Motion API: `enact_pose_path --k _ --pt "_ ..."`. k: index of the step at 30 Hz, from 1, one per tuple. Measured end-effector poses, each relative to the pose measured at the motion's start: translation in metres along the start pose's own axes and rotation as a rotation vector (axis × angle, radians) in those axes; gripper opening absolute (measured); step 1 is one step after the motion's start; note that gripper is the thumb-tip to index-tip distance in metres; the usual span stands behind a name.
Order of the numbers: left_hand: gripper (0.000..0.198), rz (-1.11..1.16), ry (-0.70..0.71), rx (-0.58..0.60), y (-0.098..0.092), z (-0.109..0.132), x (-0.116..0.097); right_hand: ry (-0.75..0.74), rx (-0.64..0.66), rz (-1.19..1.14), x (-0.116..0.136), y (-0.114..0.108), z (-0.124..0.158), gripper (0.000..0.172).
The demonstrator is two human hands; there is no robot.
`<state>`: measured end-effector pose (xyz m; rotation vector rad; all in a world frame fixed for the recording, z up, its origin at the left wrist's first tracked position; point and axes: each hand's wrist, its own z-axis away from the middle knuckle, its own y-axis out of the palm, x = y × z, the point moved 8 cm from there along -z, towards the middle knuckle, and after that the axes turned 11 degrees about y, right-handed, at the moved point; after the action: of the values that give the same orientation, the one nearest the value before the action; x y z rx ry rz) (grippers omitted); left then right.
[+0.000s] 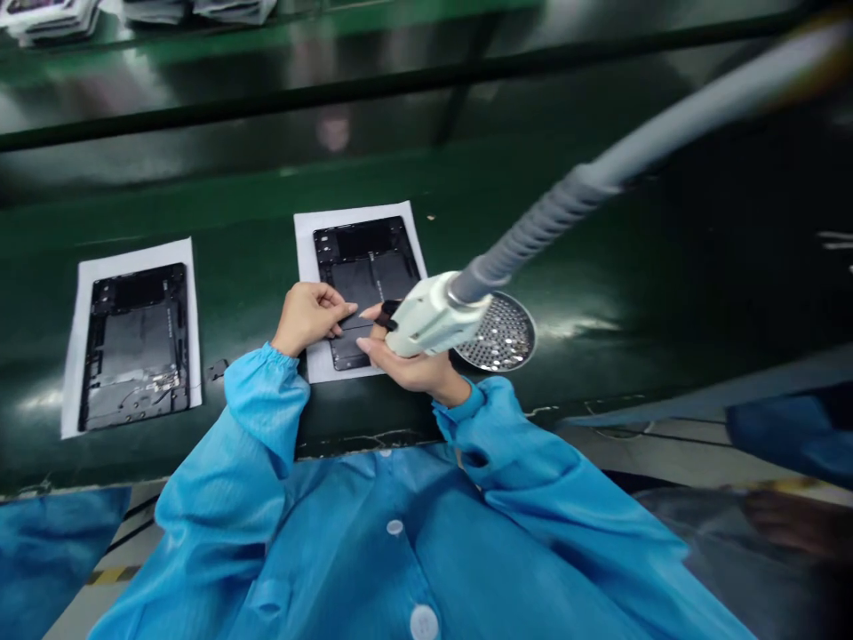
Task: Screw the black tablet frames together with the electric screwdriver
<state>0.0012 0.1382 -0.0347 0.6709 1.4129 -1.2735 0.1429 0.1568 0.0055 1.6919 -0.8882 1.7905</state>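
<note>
My left hand (312,316) rests over the left edge of an opened black tablet housing (356,276), its thumb and fingers pinched together. Whatever they hold, if anything, is too small to make out. Around a white handheld tool (436,316) with a black tip and a thick grey hose (553,222), my right hand (417,369) is closed, fingertips close to my left ones. The tool hides the housing's lower right part. Beneath the housing lies a white sheet (305,240). Just right of the tool is a round metal dish (531,342) with a dotted, shiny surface.
A second opened tablet housing (137,342) lies on a white sheet (73,356) to the left, with a small black part (217,369) beside it. Stacked packs (230,9) stand at the far back of the green bench (600,267). Blue clothing (793,436) shows at right.
</note>
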Motion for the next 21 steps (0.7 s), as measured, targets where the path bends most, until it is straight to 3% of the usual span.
enact_pose_path --k 2,4,9,12,15,21 --pt "0.023 -0.018 0.002 -0.013 -0.003 0.001 -0.001 -0.002 -0.027 -0.088 0.005 -0.009 -0.003 0.021" --pt "0.027 -0.025 -0.001 -0.021 -0.006 0.001 -0.002 -0.058 -0.112 -0.162 0.014 -0.034 -0.005 0.022" --pt "0.025 -0.031 -0.016 -0.039 -0.010 0.000 0.001 -0.351 -0.499 -0.205 0.025 -0.141 0.001 0.024" --pt "0.024 -0.037 -0.024 -0.045 -0.010 -0.001 0.004 -0.418 -0.631 -0.153 0.013 -0.185 -0.002 0.026" --pt "0.022 -0.046 -0.028 -0.062 -0.012 -0.001 0.004 -0.389 -0.715 -0.122 -0.001 -0.205 -0.007 0.028" --pt "0.020 -0.056 -0.051 -0.086 -0.015 0.000 0.003 -0.294 -0.719 -0.093 -0.008 -0.201 -0.014 0.028"
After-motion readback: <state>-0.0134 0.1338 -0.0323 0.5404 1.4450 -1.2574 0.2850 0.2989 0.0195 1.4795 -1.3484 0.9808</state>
